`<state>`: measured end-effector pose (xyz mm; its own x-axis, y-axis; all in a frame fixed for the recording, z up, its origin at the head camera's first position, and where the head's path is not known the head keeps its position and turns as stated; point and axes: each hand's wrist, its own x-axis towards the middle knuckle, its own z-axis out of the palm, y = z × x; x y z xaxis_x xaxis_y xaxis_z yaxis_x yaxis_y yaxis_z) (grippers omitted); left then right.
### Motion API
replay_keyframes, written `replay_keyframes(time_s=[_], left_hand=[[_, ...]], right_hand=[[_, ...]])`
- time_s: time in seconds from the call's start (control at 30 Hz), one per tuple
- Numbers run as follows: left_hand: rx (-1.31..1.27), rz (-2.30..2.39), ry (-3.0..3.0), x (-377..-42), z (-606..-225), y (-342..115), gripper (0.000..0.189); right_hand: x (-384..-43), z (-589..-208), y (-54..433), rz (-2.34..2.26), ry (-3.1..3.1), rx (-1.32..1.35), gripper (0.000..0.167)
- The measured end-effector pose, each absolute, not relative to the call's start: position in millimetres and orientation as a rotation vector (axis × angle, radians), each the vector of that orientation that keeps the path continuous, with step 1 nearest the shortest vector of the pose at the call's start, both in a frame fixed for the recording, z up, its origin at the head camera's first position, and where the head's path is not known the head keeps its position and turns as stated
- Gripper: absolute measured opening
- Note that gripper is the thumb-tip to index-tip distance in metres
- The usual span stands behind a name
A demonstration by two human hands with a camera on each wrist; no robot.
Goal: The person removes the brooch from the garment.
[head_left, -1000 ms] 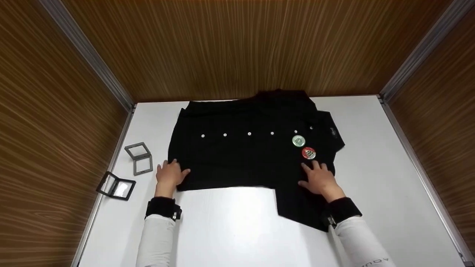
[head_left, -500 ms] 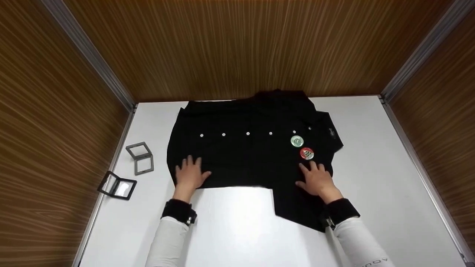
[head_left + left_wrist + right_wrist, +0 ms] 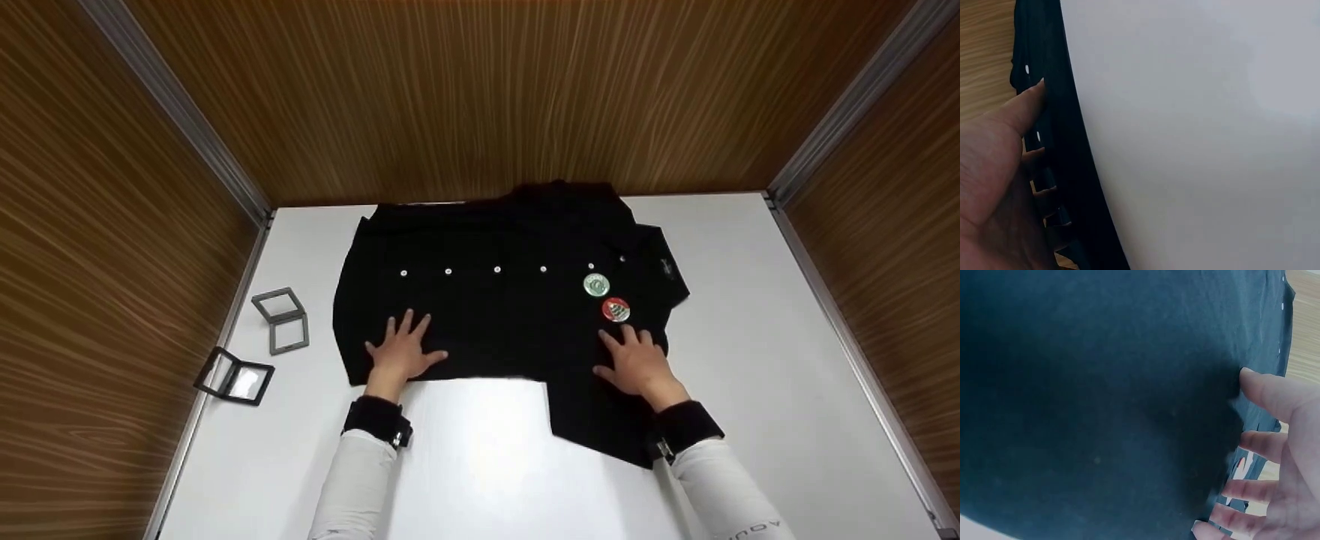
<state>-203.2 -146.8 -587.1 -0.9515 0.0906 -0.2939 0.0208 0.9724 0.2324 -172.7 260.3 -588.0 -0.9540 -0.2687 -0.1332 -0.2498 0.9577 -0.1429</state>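
Observation:
A black short-sleeved button-up shirt [image 3: 480, 322] lies spread on the white table, its collar end to the right. White buttons run across it in a row. Two round badges sit on its chest: a green one [image 3: 596, 285] and a red one [image 3: 616, 309] with a tree picture. My left hand [image 3: 400, 352] rests on the lower part near the hem, fingers spread. My right hand [image 3: 637, 364] touches the cloth near the sleeve, just below the red badge, fingers spread. In the right wrist view the fingertips [image 3: 1249, 377] meet the cloth.
To the left stand two small hinged frames opened out, a grey one [image 3: 282, 321] and a black one [image 3: 235, 376]. Wood-patterned walls [image 3: 480, 97] with metal corner rails enclose the white table [image 3: 480, 465] at the back and sides.
My left hand has moved right from the hem corner, over the lower part of the shirt. The shirt has shifted slightly to the left. My right hand has moved only a little left.

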Motion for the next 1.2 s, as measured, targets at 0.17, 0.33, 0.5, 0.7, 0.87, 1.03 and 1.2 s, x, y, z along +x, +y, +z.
replay_keyframes(time_s=[0.17,0.33,0.5,0.7,0.87,1.03,1.2], left_hand=[[0.058,0.351,2.789,-201.9,-587.5,-160.2,0.085],[0.052,0.377,2.784,-199.8,-589.0,-173.1,0.085],[0.044,0.402,2.785,-196.1,-589.3,-183.2,0.086],[0.035,0.424,2.786,-191.4,-589.6,-191.3,0.086],[0.017,0.421,2.79,-189.0,-588.3,-193.4,0.087],[0.016,0.404,2.799,-190.3,-585.7,-191.0,0.088],[-0.001,0.391,2.784,-195.3,-580.5,-183.5,0.089]], right_hand=[[-174.1,-589.2,251.5,-0.181,2.945,-0.417,0.069],[-174.2,-589.4,241.5,-0.158,2.947,-0.448,0.069],[-173.0,-589.3,234.0,-0.157,2.944,-0.473,0.069],[-169.7,-591.5,228.4,-0.181,2.951,-0.48,0.071],[-168.1,-591.3,230.7,-0.244,2.958,-0.528,0.069],[-174.5,-589.3,242.5,-0.468,2.931,-0.545,0.061],[-192.2,-580.8,259.2,-0.756,2.832,-0.485,0.048]])
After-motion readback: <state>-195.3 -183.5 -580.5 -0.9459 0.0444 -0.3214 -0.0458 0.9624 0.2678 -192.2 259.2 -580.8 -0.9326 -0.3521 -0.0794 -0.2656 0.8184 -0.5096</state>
